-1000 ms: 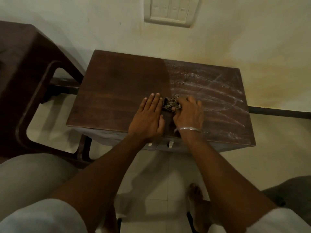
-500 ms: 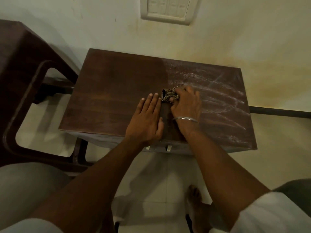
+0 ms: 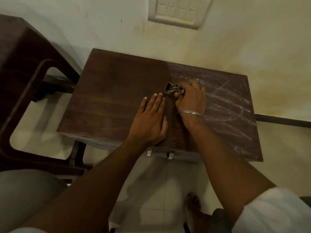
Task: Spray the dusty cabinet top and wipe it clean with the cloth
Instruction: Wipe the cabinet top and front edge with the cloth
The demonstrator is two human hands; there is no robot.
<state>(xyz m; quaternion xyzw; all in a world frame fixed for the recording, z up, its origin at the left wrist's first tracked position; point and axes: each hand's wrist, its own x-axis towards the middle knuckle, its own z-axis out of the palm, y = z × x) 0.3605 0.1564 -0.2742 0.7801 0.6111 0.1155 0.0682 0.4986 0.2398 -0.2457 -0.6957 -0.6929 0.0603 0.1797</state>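
Note:
A dark wooden cabinet top stands against the wall. Its left half looks dark and plain, while its right half carries white dusty streaks. My right hand, with a metal bangle at the wrist, presses a bunched patterned cloth onto the top near its middle, at the border of the streaked part. My left hand lies flat, fingers spread, on the wood just left of the cloth. No spray bottle is in view.
A dark wooden chair stands close on the left of the cabinet. A switch plate is on the wall above. Two metal handles show at the cabinet's front edge. My bare foot rests on the tiled floor below.
My right hand has pushed the cloth away from me, toward the wall, across the middle of the top. My left hand stays flat in the same place.

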